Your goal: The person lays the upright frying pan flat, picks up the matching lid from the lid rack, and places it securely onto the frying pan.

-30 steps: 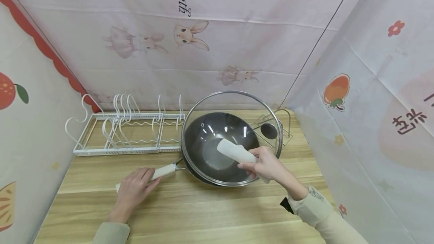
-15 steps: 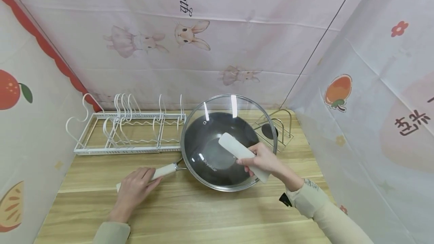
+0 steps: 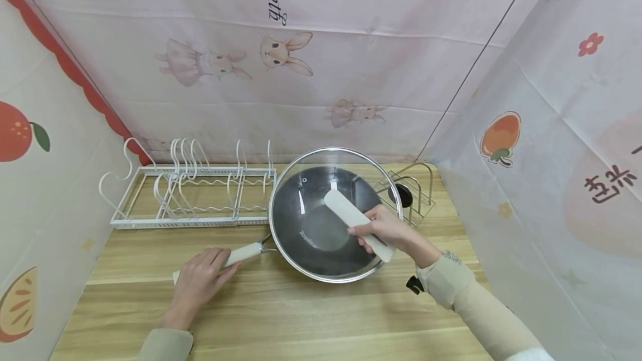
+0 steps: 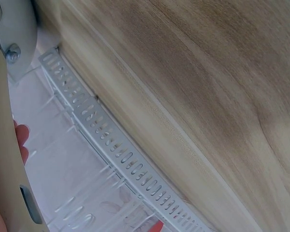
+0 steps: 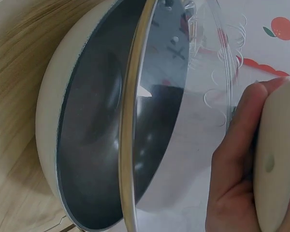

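Note:
In the head view, my left hand (image 3: 200, 277) grips the cream handle (image 3: 246, 252) of a dark-lined wok, which stands on the wooden table. The right wrist view shows the wok's cream outer wall (image 5: 50, 121). With my right hand (image 3: 383, 227) I hold a glass lid (image 3: 333, 149) by its long white handle (image 3: 343, 208), the fingers and thumb around the grip. The lid hangs over the wok, and the right wrist view shows its rim (image 5: 128, 111) tilted and apart from part of the wok's rim. The left fingers are mostly hidden in the left wrist view.
A white dish rack (image 3: 185, 223) stands left of the wok, its front rail close to the wok's edge. At the right is a small wire rack (image 3: 423, 171) with a dark round item (image 3: 403, 196) by it. Printed cloth walls (image 3: 225, 127) enclose the table.
My right hand has shifted the lid slightly left and toward me; its far edge sits lower in the head view. My left hand stays on the wok handle, and the wok has not moved.

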The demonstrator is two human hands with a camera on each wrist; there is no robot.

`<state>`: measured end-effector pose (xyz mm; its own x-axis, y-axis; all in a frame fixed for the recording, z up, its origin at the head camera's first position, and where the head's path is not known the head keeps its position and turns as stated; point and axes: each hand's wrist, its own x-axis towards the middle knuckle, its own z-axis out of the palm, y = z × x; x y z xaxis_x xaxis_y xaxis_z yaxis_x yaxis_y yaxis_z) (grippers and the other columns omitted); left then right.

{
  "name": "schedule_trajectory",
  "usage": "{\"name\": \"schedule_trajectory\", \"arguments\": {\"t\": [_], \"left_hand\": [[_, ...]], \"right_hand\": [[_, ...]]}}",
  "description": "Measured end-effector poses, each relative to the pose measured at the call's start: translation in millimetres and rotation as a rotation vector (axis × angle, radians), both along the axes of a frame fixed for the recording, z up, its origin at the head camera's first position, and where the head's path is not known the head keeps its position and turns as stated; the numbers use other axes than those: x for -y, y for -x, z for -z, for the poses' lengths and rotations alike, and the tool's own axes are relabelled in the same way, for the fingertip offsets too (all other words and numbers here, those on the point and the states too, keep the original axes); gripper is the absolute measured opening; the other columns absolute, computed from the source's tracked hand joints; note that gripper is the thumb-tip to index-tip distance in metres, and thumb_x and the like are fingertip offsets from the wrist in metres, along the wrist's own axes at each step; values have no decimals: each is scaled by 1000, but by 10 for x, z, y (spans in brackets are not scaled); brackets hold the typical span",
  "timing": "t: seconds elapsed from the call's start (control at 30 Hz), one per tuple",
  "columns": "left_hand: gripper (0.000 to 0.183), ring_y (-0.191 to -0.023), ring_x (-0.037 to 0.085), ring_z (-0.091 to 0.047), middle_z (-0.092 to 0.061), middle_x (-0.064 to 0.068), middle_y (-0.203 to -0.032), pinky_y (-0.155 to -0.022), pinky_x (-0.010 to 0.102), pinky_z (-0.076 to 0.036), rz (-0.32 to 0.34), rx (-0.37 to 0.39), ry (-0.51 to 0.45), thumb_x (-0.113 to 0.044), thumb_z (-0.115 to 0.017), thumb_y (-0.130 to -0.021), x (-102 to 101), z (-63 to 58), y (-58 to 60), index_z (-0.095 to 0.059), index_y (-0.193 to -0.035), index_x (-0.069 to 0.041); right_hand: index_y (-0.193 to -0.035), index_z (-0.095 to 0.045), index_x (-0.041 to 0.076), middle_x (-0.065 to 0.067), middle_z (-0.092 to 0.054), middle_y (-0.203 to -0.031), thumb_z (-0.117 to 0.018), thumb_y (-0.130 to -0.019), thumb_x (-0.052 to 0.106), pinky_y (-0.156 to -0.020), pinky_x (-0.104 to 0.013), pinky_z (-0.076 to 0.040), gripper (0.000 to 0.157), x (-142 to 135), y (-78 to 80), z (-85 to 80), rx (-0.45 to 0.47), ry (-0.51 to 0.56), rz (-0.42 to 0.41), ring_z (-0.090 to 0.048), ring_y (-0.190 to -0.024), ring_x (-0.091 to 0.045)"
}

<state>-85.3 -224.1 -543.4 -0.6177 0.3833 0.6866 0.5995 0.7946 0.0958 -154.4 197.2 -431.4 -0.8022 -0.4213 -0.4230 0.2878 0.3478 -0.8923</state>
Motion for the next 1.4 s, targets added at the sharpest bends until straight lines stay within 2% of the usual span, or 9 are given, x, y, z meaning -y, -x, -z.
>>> {"name": "schedule_trajectory", "arguments": {"t": [0.33,0.67,0.83,1.1,1.4], "left_hand": [[60,-62,29,-66,-69,16,-79,-47,38,-55,2,-8,5,-49,-40,-104,-4,3,2,-67,-85,1],[63,-62,29,-66,-69,16,-79,-47,38,-56,1,3,9,-51,-38,-104,2,27,10,-68,-86,1],[64,-63,30,-67,-70,16,-80,-49,39,-56,-13,10,15,-52,-38,-104,9,39,10,-68,-86,2],[60,-61,29,-66,-69,16,-79,-46,38,-55,3,-18,4,-50,-40,-104,-6,19,11,-68,-85,1],[61,-62,28,-66,-69,15,-79,-47,38,-55,-5,-4,14,-50,-40,-104,6,9,4,-68,-85,0]], "right_hand": [[-86,-63,-5,-8,-59,-60,-72,-87,11,-44,-26,-50,19,57,165,109,125,11,24,-56,-45,-15],[-85,-61,-2,-8,-58,-60,-73,-87,14,-46,-26,-51,20,40,308,355,187,26,44,-55,-46,-15],[-84,-61,-1,-8,-58,-60,-73,-87,15,-46,-26,-51,20,39,346,422,200,34,52,-55,-46,-14],[-80,-62,0,-8,-58,-59,-74,-86,16,-46,-25,-51,21,51,371,495,213,45,43,-55,-45,-14],[-82,-61,0,-7,-58,-59,-72,-88,14,-45,-25,-50,19,105,411,552,224,27,58,-54,-46,-14]]}}
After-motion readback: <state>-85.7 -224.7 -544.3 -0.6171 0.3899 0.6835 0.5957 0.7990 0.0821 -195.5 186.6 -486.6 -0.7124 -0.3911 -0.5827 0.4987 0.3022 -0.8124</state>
